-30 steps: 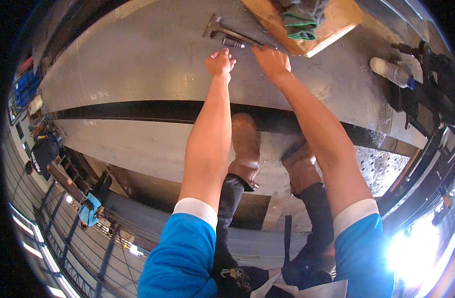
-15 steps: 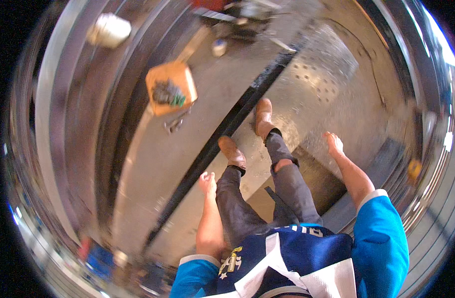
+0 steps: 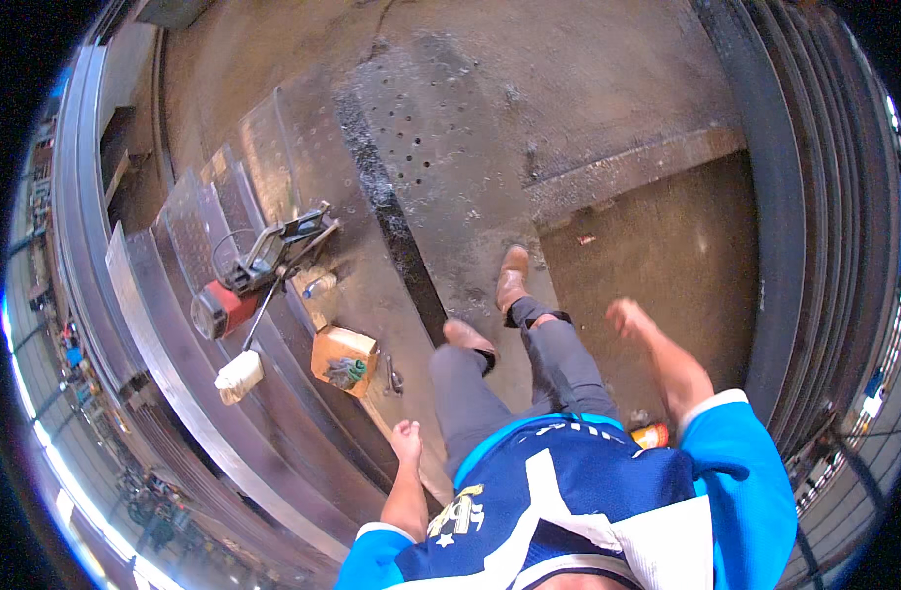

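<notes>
My left hand (image 3: pixel 407 441) hangs low beside my left thigh, loosely curled with the fingers a little apart and nothing visible in it. My right hand (image 3: pixel 630 321) is held out to the right of my right leg, fingers loosely bent and apart, also without anything visible in it. Neither touches an object. Nearest to the left hand is a metal hand tool (image 3: pixel 394 376), its kind unclear. It lies by a light-brown open box (image 3: pixel 323 346) with grey and green gloves (image 3: pixel 346 372) in it.
My boots (image 3: pixel 512 273) are on a steel plate with holes (image 3: pixel 441 211). Left lie long steel beams (image 3: pixel 180 334), a red-and-black machine (image 3: pixel 224 310), a white container (image 3: pixel 239 377) and a small white-and-blue item (image 3: pixel 319 285). Stacked beams (image 3: pixel 814 226) run along the right. An orange container (image 3: pixel 650 436) sits by my right hip.
The view has swung to the right, so the box and red machine now appear lower and further left. My right hand sits slightly lower and more inward; both hands stay without anything visible in them.
</notes>
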Demonstrator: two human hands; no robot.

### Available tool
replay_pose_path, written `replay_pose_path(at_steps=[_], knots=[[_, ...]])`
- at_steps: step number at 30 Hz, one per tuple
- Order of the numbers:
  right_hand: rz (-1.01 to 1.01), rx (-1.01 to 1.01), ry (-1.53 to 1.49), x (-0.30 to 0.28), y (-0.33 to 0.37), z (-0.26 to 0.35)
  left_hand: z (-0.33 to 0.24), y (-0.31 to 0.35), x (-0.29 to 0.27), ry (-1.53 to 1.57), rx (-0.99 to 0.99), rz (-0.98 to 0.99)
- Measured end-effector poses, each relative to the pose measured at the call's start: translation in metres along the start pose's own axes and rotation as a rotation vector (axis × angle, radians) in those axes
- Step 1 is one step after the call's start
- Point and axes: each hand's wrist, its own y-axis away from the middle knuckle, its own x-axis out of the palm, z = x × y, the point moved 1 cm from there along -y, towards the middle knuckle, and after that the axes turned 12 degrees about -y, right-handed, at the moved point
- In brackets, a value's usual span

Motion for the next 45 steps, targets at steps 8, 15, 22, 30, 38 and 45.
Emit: replay_pose_path(at_steps=[8, 15, 22, 30, 38, 45], knots=[[-0.335, -1.231, -0.462, -0.333, -0.07, 0.453, 0.046, 0.13, -0.055, -0.695, 0.272, 0.458], [-1.207, -1.145, -0.074, -0.623, 0.078, 0.311, -0.265, -0.086, -0.058, -1.04, 0.382, 0.304], [-0.992, -0.182, -0.477, -0.593, -0.041, -0.006, -0.743, -0.27, -0.045, 0.124, 1.057, -0.148], [-1.213, 0.529, 0.535, -0.598, 0.203, -0.323, -1.111, -0.098, -0.074, -0.112, 1.748, -0.613], [-0.309, 0.426, -0.819, -0.424, -0.273, -0.28, -1.161, 0.109, 0.185, 0.101, 2.65, -0.211], [-0.856, 0.32, -1.08, -0.642, -0.338, -0.302, -1.267, 0.157, 0.3, 0.159, 2.936, -0.005]])
